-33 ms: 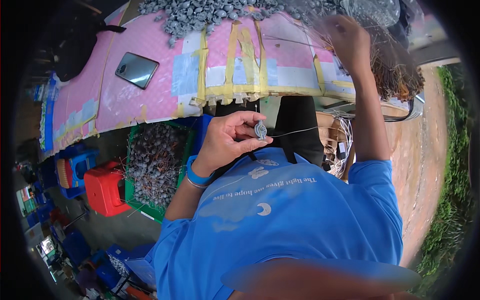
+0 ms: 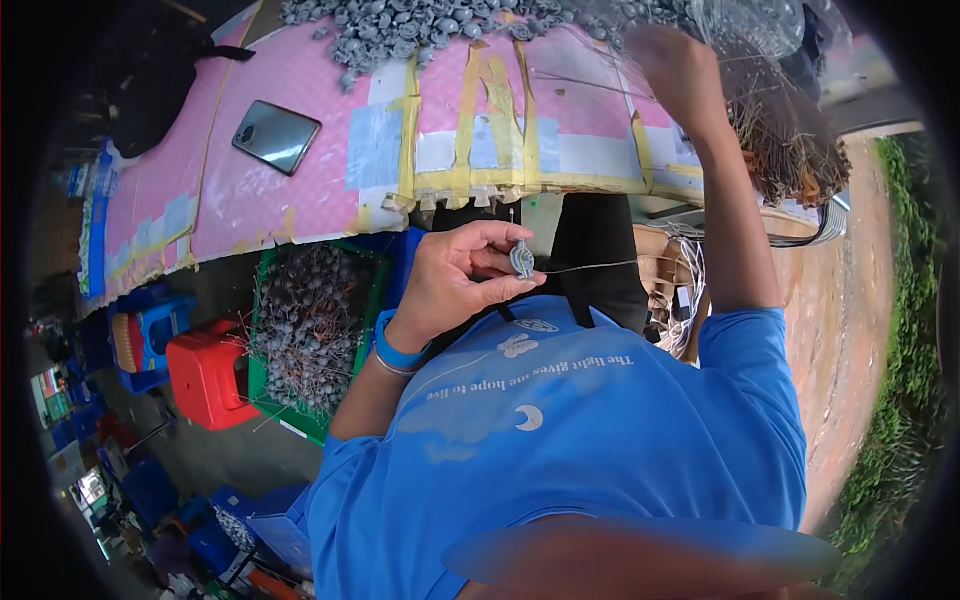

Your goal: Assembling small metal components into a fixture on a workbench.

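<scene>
Above my lap, near the table's front edge, my left hand [image 2: 462, 268] pinches a small round grey plastic part [image 2: 521, 259] between thumb and fingers. A thin wire [image 2: 600, 266] runs from that part toward the right. My right hand [image 2: 682, 78] is over the far right of the table, beside a bundle of thin brown wires [image 2: 785, 135] and a clear plastic bag [image 2: 755, 28]. Its fingers are smeared by motion, so what they hold, if anything, cannot be made out. Many loose grey plastic parts [image 2: 420, 35] lie heaped along the table's far side.
A phone [image 2: 277, 137] lies on the pink, taped table top [image 2: 330, 190]. Left of my lap stands a green crate [image 2: 258, 375] full of grey parts with wires, beside a red stool [image 2: 205, 375]. Coiled pale cables [image 2: 690, 290] sit in a box at right.
My right hand has shifted slightly left over the table. The left hand keeps its hold on the grey part and has barely moved.
</scene>
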Demonstrator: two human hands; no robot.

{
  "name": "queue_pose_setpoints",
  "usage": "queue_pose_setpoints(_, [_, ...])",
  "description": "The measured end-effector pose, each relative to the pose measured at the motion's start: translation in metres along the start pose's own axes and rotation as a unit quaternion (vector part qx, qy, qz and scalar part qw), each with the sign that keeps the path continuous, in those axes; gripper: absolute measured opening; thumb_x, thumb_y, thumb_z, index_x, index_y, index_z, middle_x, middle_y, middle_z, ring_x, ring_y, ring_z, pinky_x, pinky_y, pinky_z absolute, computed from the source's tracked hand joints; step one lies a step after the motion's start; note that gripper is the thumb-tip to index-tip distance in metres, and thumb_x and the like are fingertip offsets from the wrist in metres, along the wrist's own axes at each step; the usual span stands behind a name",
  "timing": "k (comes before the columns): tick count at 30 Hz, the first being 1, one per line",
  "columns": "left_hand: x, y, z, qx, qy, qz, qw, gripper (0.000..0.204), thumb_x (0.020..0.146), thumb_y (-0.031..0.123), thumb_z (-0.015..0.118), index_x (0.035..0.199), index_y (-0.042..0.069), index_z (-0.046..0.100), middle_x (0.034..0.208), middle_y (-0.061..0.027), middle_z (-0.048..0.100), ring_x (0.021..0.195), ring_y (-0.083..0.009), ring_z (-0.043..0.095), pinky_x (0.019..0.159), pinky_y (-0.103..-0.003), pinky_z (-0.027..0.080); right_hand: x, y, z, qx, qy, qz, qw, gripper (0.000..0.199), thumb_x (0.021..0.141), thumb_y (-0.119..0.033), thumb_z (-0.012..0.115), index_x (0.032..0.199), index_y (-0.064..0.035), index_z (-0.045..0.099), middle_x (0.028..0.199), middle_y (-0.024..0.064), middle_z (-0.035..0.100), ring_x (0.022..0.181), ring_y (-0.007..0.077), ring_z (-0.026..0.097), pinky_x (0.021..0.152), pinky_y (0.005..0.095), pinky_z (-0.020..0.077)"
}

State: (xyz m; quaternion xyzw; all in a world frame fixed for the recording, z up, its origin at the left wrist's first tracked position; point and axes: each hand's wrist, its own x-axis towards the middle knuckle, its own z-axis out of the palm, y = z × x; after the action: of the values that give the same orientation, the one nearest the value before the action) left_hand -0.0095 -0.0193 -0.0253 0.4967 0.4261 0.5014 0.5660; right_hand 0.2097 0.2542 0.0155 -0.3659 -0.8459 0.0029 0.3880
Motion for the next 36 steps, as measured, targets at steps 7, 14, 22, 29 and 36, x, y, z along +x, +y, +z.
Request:
queue_pose_setpoints(7, [0.009, 0.0, -0.011, -0.007, 0.041, -0.018, 0.999, 0.04, 0.078, -0.006, 0.076, 0.115, -0.005, 0.061, 0.093, -0.0092, 0.071, 0.084, -0.0129, 0.069, 0.075, -0.026, 0.056, 0.053, -0.001, 0.081, -0.101, -0.178, -0.01, 0.979, 0.023, 0.088, -0.024, 0.063, 0.103, -0.0103, 0.071, 0.095, 0.0163, 0.069, 0.088, 0.0363, 0.066, 0.078, 0.0446, 0.0522])
queue_pose_setpoints(14, [0.017, -0.003, -0.02, -0.059, 0.038, -0.038, 0.997, 0.042, 0.078, -0.006, 0.076, 0.116, -0.006, 0.06, 0.091, -0.0091, 0.071, 0.083, -0.0128, 0.069, 0.075, -0.025, 0.056, 0.036, -0.018, 0.046, -0.178, -0.222, -0.055, 0.957, 0.017, 0.089, -0.01, 0.053, 0.1, -0.0051, 0.065, 0.09, 0.0218, 0.065, 0.084, 0.0387, 0.065, 0.072, 0.0469, 0.0513])
queue_pose_setpoints(22, [0.019, -0.001, -0.013, -0.048, 0.023, -0.035, 0.998, 0.042, 0.077, -0.01, 0.073, 0.117, -0.007, 0.059, 0.094, -0.0129, 0.07, 0.089, -0.0209, 0.071, 0.08, -0.03, 0.057, -0.029, -0.07, 0.006, -0.243, -0.336, -0.206, 0.887, 0.009, 0.079, 0.0, 0.053, 0.086, 0.0015, 0.057, 0.09, 0.0199, 0.061, 0.084, 0.0342, 0.064, 0.071, 0.0403, 0.0533])
queue_pose_setpoints(29, [0.012, -0.002, 0.004, -0.076, 0.077, -0.021, 0.994, 0.041, 0.077, -0.007, 0.076, 0.115, -0.006, 0.061, 0.095, -0.0099, 0.07, 0.085, -0.0125, 0.069, 0.076, -0.025, 0.056, -0.064, -0.056, 0.011, -0.052, -0.172, -0.22, 0.959, 0.037, 0.078, -0.001, 0.056, 0.115, 0.003, 0.06, 0.105, 0.0166, 0.064, 0.094, 0.0323, 0.064, 0.079, 0.0375, 0.0546])
queue_pose_setpoints(36, [0.013, 0.0, 0.015, -0.044, 0.139, 0.043, 0.988, 0.042, 0.079, -0.007, 0.074, 0.118, -0.008, 0.059, 0.099, -0.0139, 0.069, 0.09, -0.0174, 0.07, 0.079, -0.027, 0.057, -0.08, -0.065, 0.0, 0.027, -0.139, -0.206, 0.968, 0.034, 0.078, -0.006, 0.063, 0.111, -0.0021, 0.065, 0.103, 0.0147, 0.068, 0.092, 0.0319, 0.066, 0.078, 0.0403, 0.0542])
